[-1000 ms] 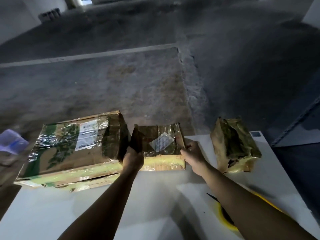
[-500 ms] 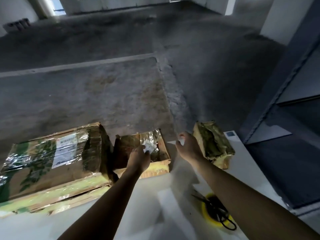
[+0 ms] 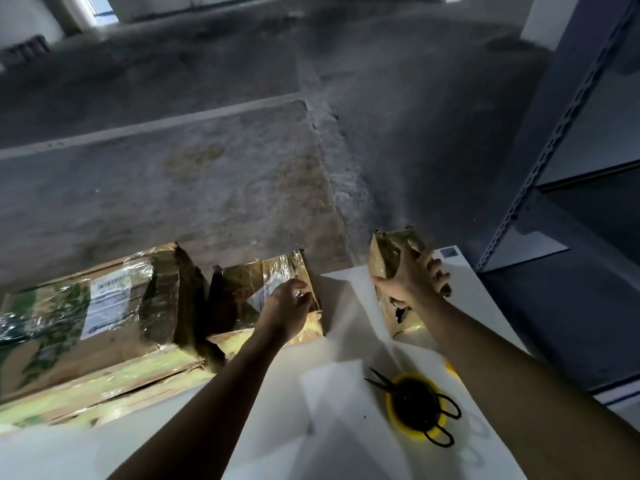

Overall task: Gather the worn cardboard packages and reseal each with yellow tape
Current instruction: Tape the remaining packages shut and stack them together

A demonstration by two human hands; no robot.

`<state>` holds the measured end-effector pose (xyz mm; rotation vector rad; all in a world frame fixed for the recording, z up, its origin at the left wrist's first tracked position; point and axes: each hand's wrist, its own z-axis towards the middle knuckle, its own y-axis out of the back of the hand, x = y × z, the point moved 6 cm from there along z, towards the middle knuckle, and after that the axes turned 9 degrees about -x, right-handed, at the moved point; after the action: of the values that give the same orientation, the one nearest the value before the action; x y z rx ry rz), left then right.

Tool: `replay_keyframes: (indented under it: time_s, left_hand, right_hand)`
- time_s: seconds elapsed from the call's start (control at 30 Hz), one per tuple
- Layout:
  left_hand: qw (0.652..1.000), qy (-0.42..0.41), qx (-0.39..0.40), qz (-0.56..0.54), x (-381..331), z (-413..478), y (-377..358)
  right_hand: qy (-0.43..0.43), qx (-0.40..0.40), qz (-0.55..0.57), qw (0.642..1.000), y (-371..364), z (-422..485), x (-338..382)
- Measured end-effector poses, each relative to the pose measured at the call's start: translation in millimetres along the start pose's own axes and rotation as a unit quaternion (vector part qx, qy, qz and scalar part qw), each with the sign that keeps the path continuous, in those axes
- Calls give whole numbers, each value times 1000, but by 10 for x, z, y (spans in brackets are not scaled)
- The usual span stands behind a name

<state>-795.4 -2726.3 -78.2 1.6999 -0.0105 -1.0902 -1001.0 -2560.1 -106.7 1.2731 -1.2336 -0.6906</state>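
Three worn, tape-wrapped cardboard packages sit along the far edge of a white table [image 3: 339,306]. The large package [image 3: 97,327] with a white label lies at the left. Against its right side stands the middle package [image 3: 249,289], and my left hand [image 3: 285,306] rests on its top right part with the fingers bent over it. The small package [image 3: 388,258] stands at the right, gripped from above by my right hand [image 3: 412,275], fingers spread round it. A roll of yellow tape [image 3: 417,407] lies near the front right with black scissors [image 3: 440,410] on it.
A white sheet [image 3: 346,410] lies on the table beside the tape. A grey metal shelving rack [image 3: 571,174] stands close on the right. Beyond the table's far edge is bare concrete floor [image 3: 207,168] with a painted line.
My right hand left the middle package, moved right and took hold of the small package. My left hand slid from the middle package's left end onto its top right. The view swung right.
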Motion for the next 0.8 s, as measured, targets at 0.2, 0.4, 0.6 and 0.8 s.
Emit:
replay_keyframes:
  time_s: [0.2, 0.4, 0.6, 0.8]
  left_hand:
    - [1000, -13, -12, -6, -6, -153, 50]
    - [999, -40, -5, -35, -80, -322, 198]
    - [992, -96, 10, -79, -117, -647, 420]
    - [985, -122, 19, -118, -37, -1138, 679]
  right_hand:
    - [-37, -47, 14, 998, 64, -103, -79]
    - [-7, -105, 60, 993, 329, -391, 78]
    - [22, -150, 140, 978, 589, -961, 353]
    - [40, -150, 161, 975, 559, -1778, 499]
